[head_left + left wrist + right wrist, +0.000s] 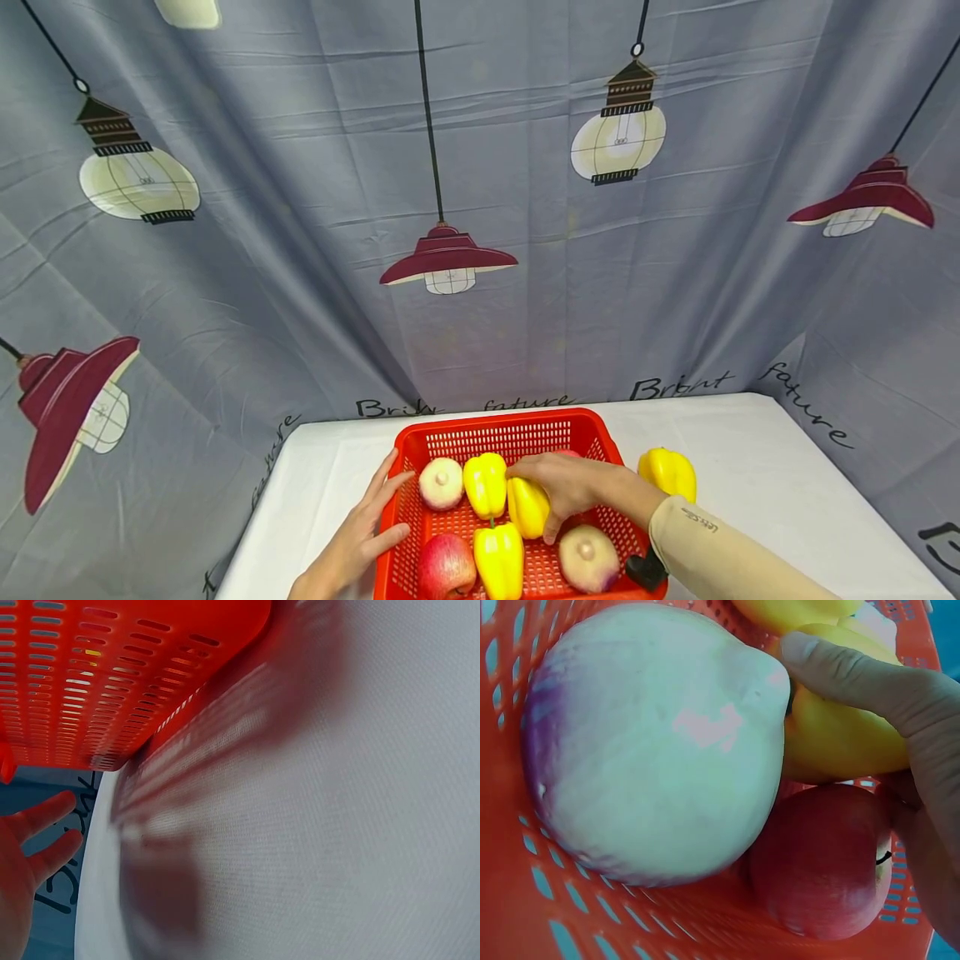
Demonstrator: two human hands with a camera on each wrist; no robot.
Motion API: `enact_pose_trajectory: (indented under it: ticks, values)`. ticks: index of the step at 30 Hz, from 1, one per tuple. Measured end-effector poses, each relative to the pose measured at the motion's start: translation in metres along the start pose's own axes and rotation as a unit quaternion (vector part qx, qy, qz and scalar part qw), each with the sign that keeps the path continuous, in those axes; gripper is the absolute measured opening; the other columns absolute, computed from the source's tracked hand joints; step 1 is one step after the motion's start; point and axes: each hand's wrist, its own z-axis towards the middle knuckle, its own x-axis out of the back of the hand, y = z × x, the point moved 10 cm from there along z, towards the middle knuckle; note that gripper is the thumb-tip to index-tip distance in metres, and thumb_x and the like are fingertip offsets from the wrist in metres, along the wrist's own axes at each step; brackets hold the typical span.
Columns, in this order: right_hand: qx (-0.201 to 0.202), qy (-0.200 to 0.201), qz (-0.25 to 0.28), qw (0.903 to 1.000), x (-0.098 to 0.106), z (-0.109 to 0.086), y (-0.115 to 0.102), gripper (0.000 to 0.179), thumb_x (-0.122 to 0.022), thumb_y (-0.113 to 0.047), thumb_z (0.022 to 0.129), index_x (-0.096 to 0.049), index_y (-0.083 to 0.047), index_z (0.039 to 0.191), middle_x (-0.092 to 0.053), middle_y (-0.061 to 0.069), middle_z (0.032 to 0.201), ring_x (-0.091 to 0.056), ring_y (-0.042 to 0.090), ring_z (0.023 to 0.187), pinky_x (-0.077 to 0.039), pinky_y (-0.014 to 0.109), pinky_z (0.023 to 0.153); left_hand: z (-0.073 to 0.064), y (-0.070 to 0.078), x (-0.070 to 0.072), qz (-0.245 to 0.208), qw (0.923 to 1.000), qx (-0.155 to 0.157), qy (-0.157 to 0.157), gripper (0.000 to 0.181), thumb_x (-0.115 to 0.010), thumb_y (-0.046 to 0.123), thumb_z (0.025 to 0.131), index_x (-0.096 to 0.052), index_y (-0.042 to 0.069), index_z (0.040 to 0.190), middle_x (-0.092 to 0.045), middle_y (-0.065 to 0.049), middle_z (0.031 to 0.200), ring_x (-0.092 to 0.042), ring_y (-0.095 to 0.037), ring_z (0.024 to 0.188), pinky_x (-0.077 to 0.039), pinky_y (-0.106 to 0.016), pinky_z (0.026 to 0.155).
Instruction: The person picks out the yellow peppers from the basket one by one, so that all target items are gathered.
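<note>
My right hand point(564, 486) reaches into a red plastic basket point(495, 419) and grips a yellow bell pepper point(528, 510). In the right wrist view the thumb presses along that pepper's side, with a big turnip point(652, 742) and a red apple point(821, 862) close by. Two other yellow peppers, one upright point(485, 483) and one nearer me point(498, 562), lie left of the gripped one. Fingers spread, my left hand point(356, 533) is at the basket's left side, its thumb over the rim. The left wrist view shows the basket's slotted outer wall point(112, 690) beside its fingers.
Inside the basket are also a smaller turnip point(441, 483) at the far left and a red apple point(447, 567) at the near left. Another yellow pepper point(667, 473) lies on the white table point(720, 433) to the right. Behind hangs a grey curtain point(525, 333).
</note>
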Motion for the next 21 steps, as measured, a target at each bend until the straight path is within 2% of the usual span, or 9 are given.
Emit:
enact_pose_trajectory:
  ticks: [4, 10, 21]
  values:
    - [0.005, 0.007, 0.01, 0.9999, 0.002, 0.0, 0.001, 0.095, -0.097, -0.044, 0.06, -0.056, -0.02, 0.142, -0.059, -0.014, 0.133, -0.054, 0.015, 0.122, -0.045, 0.042, 0.103, 0.0, 0.001, 0.0, -0.007, 1.0, 0.0, -0.002, 0.064, -0.067, 0.019, 0.091, -0.045, 0.012, 0.15, -0.013, -0.016, 0.167, -0.036, -0.036, 0.141, -0.051, -0.046, 0.094]
    - [0.015, 0.018, 0.052, 0.9984, 0.008, -0.002, -0.002, 0.091, -0.098, -0.039, 0.06, -0.058, -0.017, 0.138, -0.061, -0.014, 0.126, -0.056, 0.008, 0.11, -0.048, 0.034, 0.098, -0.001, 0.003, 0.0, 0.0, 1.0, -0.004, 0.001, 0.064, -0.067, 0.019, 0.09, -0.045, 0.011, 0.15, -0.014, -0.017, 0.166, -0.037, -0.038, 0.14, -0.053, -0.047, 0.092]
    - [-0.016, 0.032, 0.114, 0.9928, 0.023, -0.01, 0.003, 0.094, -0.096, -0.044, 0.062, -0.056, -0.012, 0.142, -0.06, -0.014, 0.125, -0.055, 0.007, 0.106, -0.049, 0.031, 0.094, -0.001, 0.005, 0.0, -0.01, 0.9999, 0.0, 0.002, 0.063, -0.066, 0.018, 0.09, -0.045, 0.011, 0.15, -0.013, -0.018, 0.166, -0.039, -0.041, 0.138, -0.053, -0.045, 0.091]
